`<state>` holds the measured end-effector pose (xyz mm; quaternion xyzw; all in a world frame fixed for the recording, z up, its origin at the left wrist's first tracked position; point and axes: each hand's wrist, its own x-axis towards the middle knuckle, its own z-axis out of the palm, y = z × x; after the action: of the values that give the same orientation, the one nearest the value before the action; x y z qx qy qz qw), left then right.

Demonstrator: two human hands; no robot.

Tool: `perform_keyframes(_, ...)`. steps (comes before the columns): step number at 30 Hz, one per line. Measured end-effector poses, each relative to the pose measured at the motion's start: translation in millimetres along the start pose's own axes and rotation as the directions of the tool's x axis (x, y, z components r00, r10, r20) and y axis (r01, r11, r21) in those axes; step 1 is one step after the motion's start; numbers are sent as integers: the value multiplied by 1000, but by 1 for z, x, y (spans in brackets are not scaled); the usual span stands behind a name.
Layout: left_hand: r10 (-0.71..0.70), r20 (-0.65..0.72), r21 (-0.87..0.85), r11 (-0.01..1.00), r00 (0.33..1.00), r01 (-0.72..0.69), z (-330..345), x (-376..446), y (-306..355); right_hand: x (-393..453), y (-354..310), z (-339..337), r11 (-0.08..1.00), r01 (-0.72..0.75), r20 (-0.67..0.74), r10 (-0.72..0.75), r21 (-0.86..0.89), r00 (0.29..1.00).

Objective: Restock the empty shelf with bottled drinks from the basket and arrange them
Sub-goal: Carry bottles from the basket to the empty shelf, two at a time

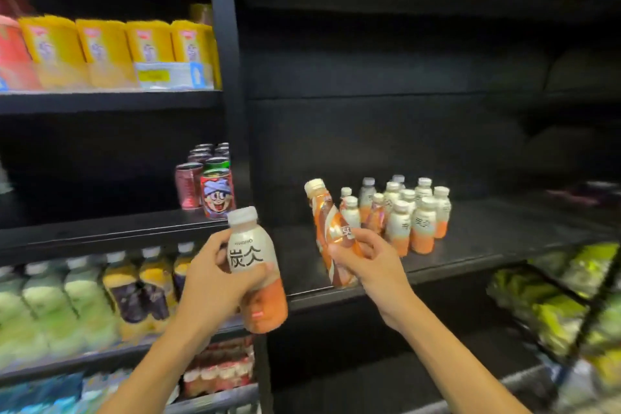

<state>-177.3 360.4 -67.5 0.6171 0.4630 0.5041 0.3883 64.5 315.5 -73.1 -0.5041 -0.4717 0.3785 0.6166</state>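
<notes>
My left hand [215, 282] grips a cream-and-orange bottle [258, 269] with a white cap, held upright in front of the shelf post. My right hand [366, 262] holds a brown-and-orange striped bottle [327, 228], tilted left, its base low over the front of the black shelf [487, 235]. Several cream-and-orange bottles [413, 212] stand grouped on that shelf just right of the striped bottle. The basket is out of view.
Cans [208, 183] stand on the shelf to the left, yellow packets [111, 47] above them. Green and yellow bottles [84, 296] fill the lower left shelf. Green packets [571, 296] lie at the lower right. A black post [232, 94] divides the bays.
</notes>
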Motion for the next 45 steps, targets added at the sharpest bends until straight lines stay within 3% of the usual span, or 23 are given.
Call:
perform_keyframes(8, -23, 134, 22, 1000, 991, 20, 108, 26, -12, 4, 22, -104, 998, -27, -205, 16, -53, 979)
perform_keyframes(17, -41, 147, 62, 998, 988, 32, 166, 97, -54, 62, 70, -138, 993, -66, -275, 36, -102, 961)
perform_keyframes(28, -81, 112, 46, 996, 990, 76, 196, 172, -112, 162, 142, -113, 963, -77, -205, 23, -260, 978)
perform_keyframes(45, -32, 126, 105, 994, 992, 19, 221, 201, -150, 227, 205, -118, 935, -9, -83, -22, -354, 996)
